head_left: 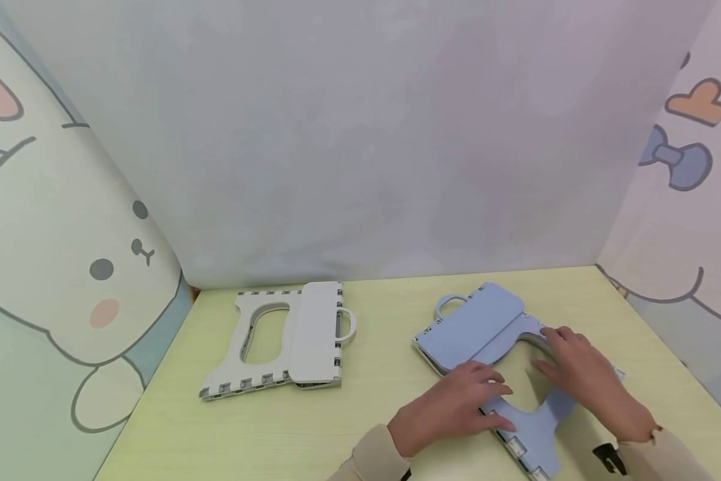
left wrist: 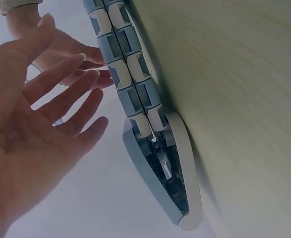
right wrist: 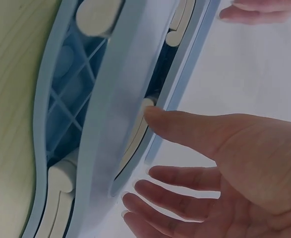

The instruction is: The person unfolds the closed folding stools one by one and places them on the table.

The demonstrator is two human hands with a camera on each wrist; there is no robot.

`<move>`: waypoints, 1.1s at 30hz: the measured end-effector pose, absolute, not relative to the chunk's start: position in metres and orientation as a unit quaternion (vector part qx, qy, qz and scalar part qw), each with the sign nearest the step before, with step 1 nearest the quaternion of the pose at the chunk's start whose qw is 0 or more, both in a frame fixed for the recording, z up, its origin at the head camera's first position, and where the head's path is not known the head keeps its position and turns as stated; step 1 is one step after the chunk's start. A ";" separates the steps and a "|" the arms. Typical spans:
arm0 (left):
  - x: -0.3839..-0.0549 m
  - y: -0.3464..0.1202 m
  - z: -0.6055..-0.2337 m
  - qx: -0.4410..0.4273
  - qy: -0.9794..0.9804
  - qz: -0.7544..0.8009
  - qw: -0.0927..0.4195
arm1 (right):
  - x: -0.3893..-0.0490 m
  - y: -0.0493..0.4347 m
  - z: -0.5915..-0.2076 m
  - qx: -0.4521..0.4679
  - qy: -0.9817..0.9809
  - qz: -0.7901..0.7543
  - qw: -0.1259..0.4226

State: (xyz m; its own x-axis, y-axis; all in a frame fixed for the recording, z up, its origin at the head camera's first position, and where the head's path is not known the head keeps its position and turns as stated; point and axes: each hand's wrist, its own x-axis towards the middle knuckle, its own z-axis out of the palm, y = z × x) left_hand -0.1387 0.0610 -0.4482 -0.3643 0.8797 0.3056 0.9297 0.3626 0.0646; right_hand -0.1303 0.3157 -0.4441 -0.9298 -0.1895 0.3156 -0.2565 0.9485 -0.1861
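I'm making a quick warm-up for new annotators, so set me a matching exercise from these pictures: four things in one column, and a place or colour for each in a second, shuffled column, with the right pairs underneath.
Things
1. White folding stool
2. Blue folding stool
3. Table
4. Printed bow

Places and colours
A. On the right-hand wall in the head view
B. Close to the left hand and the right hand
C. Left of centre in the head view, apart from both hands
D. Pale yellow-green

Right pairs: 1-C, 2-B, 3-D, 4-A
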 end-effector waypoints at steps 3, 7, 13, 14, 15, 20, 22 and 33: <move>-0.137 0.062 -0.449 -0.554 -0.820 -0.112 0.093 | -0.131 0.319 -0.446 0.108 -0.978 0.111 0.141; -0.136 0.062 -0.452 -0.559 -0.817 -0.109 0.096 | -0.133 0.323 -0.447 0.096 -0.981 0.109 0.127; -0.135 0.062 -0.456 -0.568 -0.810 -0.095 0.107 | -0.135 0.328 -0.448 0.086 -0.984 0.106 0.111; -0.135 0.062 -0.456 -0.571 -0.809 -0.094 0.105 | -0.136 0.329 -0.449 0.085 -0.985 0.106 0.109; -0.134 0.063 -0.457 -0.573 -0.808 -0.092 0.102 | -0.136 0.330 -0.449 0.085 -0.985 0.107 0.107; -0.133 0.063 -0.456 -0.579 -0.805 -0.086 0.095 | -0.137 0.333 -0.450 0.080 -0.986 0.110 0.098; -0.133 0.063 -0.456 -0.578 -0.806 -0.083 0.095 | -0.138 0.335 -0.450 0.078 -0.986 0.110 0.095; -0.133 0.065 -0.456 -0.571 -0.810 -0.075 0.109 | -0.141 0.343 -0.453 0.064 -0.987 0.129 0.078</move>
State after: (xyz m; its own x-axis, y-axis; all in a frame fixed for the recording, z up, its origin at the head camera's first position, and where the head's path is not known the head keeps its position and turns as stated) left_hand -0.1330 0.0648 -0.4561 -0.3232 0.9096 0.2612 0.9420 0.3357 -0.0033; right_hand -0.1411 0.3435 -0.4526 -0.9796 -0.1055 0.1708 -0.1459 0.9586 -0.2445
